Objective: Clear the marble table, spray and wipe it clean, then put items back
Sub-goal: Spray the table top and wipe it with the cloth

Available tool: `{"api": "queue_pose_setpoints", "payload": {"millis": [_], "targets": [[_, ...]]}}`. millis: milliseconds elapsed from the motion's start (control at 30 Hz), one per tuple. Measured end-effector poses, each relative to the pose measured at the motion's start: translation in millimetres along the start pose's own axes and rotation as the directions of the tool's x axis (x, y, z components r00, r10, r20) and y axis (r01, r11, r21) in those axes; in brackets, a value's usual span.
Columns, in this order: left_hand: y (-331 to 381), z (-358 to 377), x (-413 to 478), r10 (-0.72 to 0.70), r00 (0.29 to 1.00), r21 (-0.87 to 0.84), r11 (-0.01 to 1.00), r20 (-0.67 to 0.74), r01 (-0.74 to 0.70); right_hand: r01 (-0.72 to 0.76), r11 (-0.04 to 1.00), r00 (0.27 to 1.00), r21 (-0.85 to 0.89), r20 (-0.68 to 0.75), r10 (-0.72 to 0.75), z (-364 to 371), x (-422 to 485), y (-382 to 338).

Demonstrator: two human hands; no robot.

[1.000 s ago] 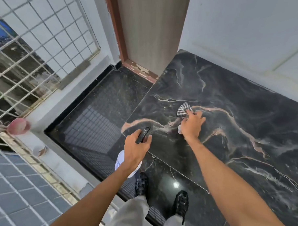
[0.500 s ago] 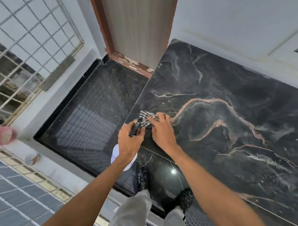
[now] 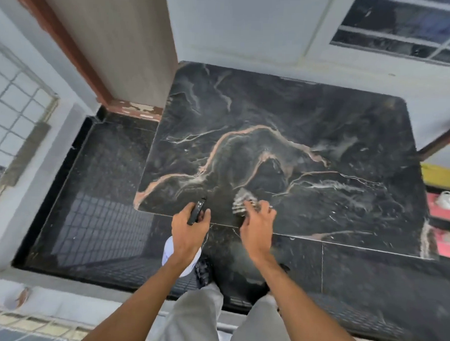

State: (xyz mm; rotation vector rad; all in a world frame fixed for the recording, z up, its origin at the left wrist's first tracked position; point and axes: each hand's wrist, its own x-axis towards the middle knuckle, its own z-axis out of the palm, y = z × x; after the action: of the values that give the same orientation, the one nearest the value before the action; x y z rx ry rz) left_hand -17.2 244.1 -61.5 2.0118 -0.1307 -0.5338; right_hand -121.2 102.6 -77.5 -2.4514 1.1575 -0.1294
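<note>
Wiping step, front edge of table: right hand presses striped cloth, fingers spread; left hand grips spray bottle (idle). Next, likely: strokes toward far edge.

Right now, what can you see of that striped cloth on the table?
The cloth is small, with dark and pale stripes, soft-looking and bunched up; motion blurs its detail. It lies on the dark veined marble table, near the front edge. The right hand presses on it with spread fingers, covering its near part, so only the far end shows. The left hand, gripping a bottle, is apart from it.
</note>
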Motion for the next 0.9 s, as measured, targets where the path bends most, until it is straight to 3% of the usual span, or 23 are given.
{"api": "queue_pose_setpoints", "payload": {"millis": [67, 100, 133, 200, 267, 467, 567, 633, 733, 767, 833, 900], "targets": [[6.7, 22.9, -11.1, 0.011, 0.999, 0.038, 0.999, 0.047, -0.013, 0.183, 0.983, 0.979, 0.006, 0.087, -0.183, 0.1, -15.9, 8.8], [11.0, 36.3, -18.1, 0.023, 0.997, 0.058, 0.998, 0.075, -0.028, 0.193, 0.981, 0.976, 0.017, 0.101, -0.194, -4.3, -19.6, 22.8], [15.4, 49.0, -24.9, 0.032, 0.995, 0.065, 0.997, 0.100, -0.038, 0.138, 0.990, 0.987, 0.026, 0.078, -0.140, -12.7, -18.0, 41.8], [21.7, 70.1, -36.2, 0.038, 0.989, 0.083, 0.995, 0.144, -0.050, -0.099, 0.994, 0.995, 0.051, -0.022, 0.100, -34.6, -8.5, 87.8], [28.1, 94.5, -49.3, 0.043, 0.983, 0.123, 0.990, 0.176, -0.065, -0.297, 0.954, 0.951, 0.048, -0.078, 0.300, -61.9, 0.7, 141.3], [42.5, 158.2, -81.3, 0.026, 0.978, 0.225, 0.972, 0.205, -0.073, -0.485, 0.866, 0.855, 0.123, -0.142, 0.499, -103.5, 33.2, 228.1], [50.0, 188.3, -99.0, 0.003, 0.984, 0.292, 0.955, 0.177, -0.056, -0.247, 0.965, 0.966, 0.086, -0.060, 0.252, -108.7, 30.7, 230.4], [52.7, 199.2, -105.0, -0.019, 0.987, 0.302, 0.953, 0.159, -0.030, -0.134, 0.987, 0.990, 0.092, -0.022, 0.136, -114.3, 36.0, 243.6], [60.3, 216.7, -114.0, -0.045, 0.993, 0.267, 0.964, 0.111, 0.014, -0.364, 0.912, 0.918, 0.188, -0.093, 0.385, -126.3, 60.4, 267.3], [63.6, 220.4, -116.7, -0.057, 0.995, 0.240, 0.970, 0.085, 0.035, -0.374, 0.907, 0.911, 0.193, -0.106, 0.398, -125.1, 65.0, 263.3], [69.4, 226.1, -120.1, -0.069, 0.997, 0.206, 0.977, 0.031, 0.062, -0.154, 0.979, 0.986, 0.133, -0.041, 0.161, -115.9, 62.9, 236.4], [73.4, 230.4, -120.2, -0.080, 0.997, 0.200, 0.977, 0.010, 0.076, 0.183, 0.976, 0.976, 0.114, 0.100, -0.195, -100.7, 49.5, 217.7]]}}
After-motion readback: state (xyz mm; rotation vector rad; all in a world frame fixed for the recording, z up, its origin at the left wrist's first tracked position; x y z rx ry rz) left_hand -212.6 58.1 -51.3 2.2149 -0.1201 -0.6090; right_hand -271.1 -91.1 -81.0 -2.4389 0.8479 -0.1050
